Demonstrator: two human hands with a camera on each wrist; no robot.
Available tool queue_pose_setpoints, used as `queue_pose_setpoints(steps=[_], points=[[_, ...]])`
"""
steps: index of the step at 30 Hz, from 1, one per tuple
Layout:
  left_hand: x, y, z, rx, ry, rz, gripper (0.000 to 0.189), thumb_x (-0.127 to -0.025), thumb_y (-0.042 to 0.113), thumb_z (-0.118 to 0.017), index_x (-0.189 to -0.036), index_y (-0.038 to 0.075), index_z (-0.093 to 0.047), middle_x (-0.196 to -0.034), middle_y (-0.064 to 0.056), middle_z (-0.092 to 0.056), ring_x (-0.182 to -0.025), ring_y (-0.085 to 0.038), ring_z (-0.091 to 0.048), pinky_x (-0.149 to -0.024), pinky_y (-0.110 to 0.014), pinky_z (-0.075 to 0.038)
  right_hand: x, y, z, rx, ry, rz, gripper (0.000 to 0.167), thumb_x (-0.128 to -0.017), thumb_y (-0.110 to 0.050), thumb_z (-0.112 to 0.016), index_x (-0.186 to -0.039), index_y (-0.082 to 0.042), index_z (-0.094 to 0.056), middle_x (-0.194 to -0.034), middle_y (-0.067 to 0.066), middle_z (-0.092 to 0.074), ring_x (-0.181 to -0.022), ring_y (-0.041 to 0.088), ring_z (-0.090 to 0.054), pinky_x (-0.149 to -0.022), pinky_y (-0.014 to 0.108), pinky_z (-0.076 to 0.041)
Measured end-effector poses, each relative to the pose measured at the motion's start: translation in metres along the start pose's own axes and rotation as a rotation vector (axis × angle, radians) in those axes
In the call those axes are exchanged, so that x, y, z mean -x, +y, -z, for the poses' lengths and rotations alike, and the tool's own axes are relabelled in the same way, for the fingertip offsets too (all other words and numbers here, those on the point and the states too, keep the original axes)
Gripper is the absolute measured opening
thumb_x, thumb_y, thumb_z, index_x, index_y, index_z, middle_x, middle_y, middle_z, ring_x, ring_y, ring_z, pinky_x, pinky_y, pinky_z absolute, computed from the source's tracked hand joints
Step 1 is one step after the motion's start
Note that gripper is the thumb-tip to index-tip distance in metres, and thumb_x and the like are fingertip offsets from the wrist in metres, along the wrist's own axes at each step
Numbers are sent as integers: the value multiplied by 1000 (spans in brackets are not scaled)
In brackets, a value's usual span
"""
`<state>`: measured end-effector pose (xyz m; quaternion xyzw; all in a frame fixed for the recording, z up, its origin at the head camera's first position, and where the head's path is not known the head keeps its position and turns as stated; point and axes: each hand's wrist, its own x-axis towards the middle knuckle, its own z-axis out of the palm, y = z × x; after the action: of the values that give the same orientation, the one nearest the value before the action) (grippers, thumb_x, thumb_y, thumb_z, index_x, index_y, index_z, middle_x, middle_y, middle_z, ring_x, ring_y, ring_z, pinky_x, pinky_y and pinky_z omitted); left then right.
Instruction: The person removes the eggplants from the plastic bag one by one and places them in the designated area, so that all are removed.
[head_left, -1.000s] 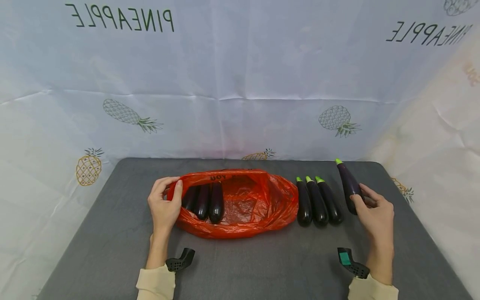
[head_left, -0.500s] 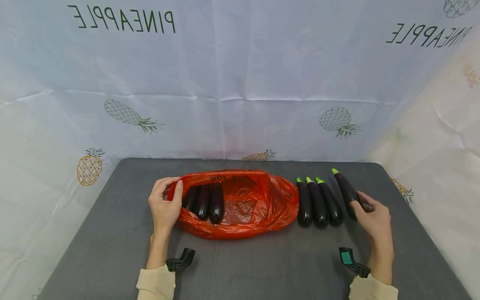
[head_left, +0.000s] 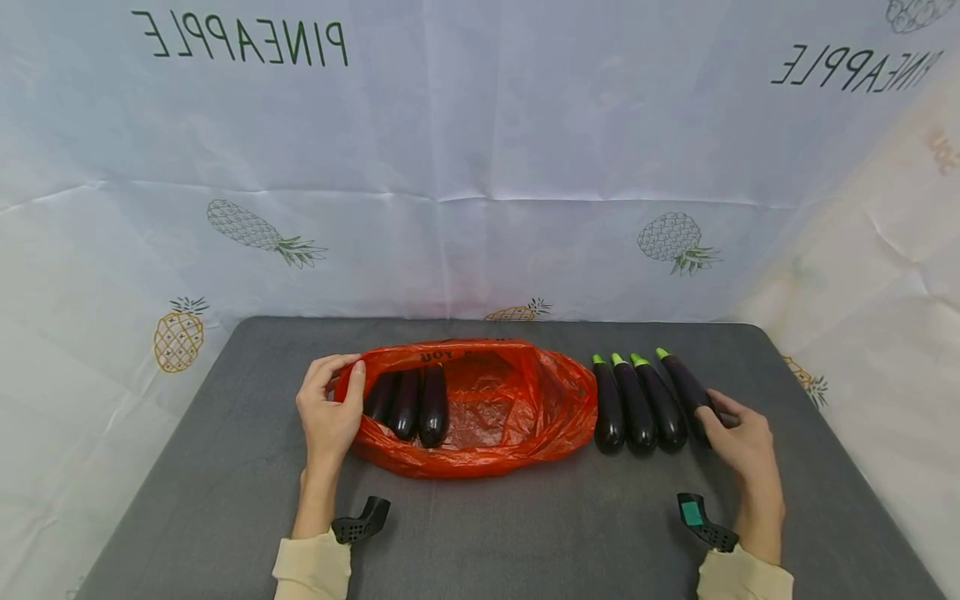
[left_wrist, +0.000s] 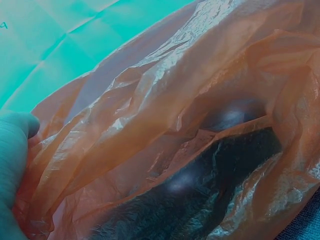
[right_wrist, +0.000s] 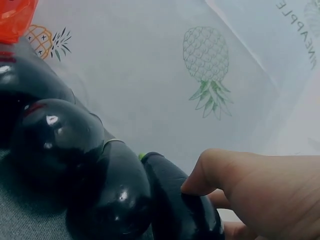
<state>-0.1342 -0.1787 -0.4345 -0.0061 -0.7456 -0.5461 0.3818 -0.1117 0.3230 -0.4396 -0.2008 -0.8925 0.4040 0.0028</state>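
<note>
My left hand [head_left: 330,407] pinches the left rim of a red plastic bag [head_left: 480,462], whose mouth gapes upward. Inside the bag's left part lie three dark eggplants [head_left: 433,408] side by side. To the right of the bag, three more eggplants [head_left: 636,407] with green stem ends form a row. My right hand [head_left: 742,433] grips another eggplant [head_left: 684,379] around its lower part, at the right end of that row. In the right wrist view the thumb [right_wrist: 200,182] lies on this eggplant, close beside its neighbour. Thin plastic partly veils the bagged eggplants [left_wrist: 190,185] in the left wrist view.
A grey table [head_left: 480,542] bears everything. Behind it hangs a pale curtain [head_left: 465,250] printed with pineapples and mirrored lettering. Each wrist carries a black camera mount [head_left: 362,518] above a cream sleeve [head_left: 311,567].
My right hand has moved left and slightly nearer with its eggplant, which now lies close beside the row. The left hand and the bag have stayed put.
</note>
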Motion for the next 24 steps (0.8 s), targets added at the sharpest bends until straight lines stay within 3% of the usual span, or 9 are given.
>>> queue_pose_setpoints(steps=[8,16,24], points=[[1,17,1,8,-2,-16,13,-90,-9,-67,-101,-13,-72,-98,-25,-63,-90,5,-56,-78,-12,-46,-3,4,0,13,-67,-11,60,-105,-28,-47,-156,2,-36,-150,37,-43,-129,49,-51,-70,17,-43],[0,10,0,-2,-11,3,13,-91,-7,-67,-102,-11,-73,-101,-24,-64,-91,4,-55,-78,-9,-45,-4,5,-3,5,-63,-23,60,-104,-26,-46,-156,3,-36,-149,36,-43,-129,49,-51,-67,12,-38],[0,18,1,5,-10,-9,13,-90,-9,-67,-101,-13,-72,-100,-26,-64,-90,4,-56,-77,-9,-45,-6,8,-4,-20,-80,-28,61,-105,-27,-47,-157,3,-34,-150,35,-41,-131,48,-49,-69,12,-39]])
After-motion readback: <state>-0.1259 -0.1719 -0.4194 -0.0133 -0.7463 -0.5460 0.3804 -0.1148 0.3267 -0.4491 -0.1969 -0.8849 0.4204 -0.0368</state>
